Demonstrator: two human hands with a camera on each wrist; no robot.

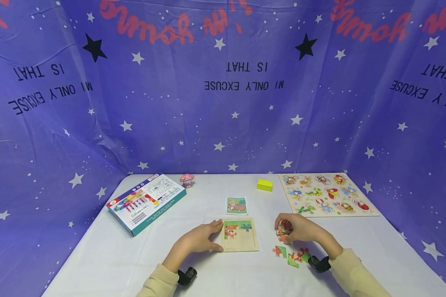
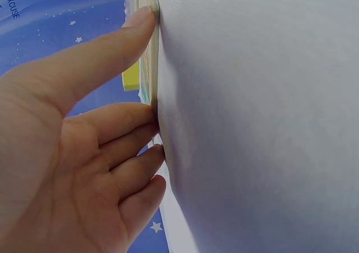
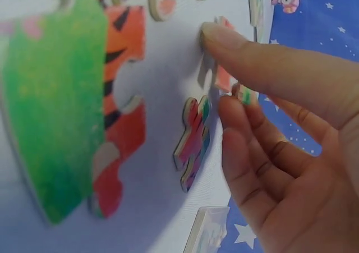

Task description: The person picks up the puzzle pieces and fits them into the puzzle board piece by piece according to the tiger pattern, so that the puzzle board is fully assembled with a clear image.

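Observation:
A square wooden puzzle board [image 1: 240,245] lies on the table, with several animal-picture pieces [image 1: 231,232] fitted along its far and left sides. My left hand [image 1: 200,239] rests at its left edge, thumb near the front corner and fingers toward the back; the left wrist view shows these fingertips against the board's thin edge [image 2: 155,56]. To the right of the board, my right hand [image 1: 295,227] pinches an orange puzzle piece [image 1: 281,234] between thumb and fingers. Loose puzzle pieces [image 1: 293,260] lie below that hand, large and close in the right wrist view.
Behind the board lies a small picture card [image 1: 237,205]. A yellow block [image 1: 264,185] and a pink figurine [image 1: 187,180] stand farther back. A boxed toy [image 1: 146,202] sits at the left, and an insect peg puzzle [image 1: 325,196] at the back right. A starry purple curtain [image 1: 223,123] hangs behind.

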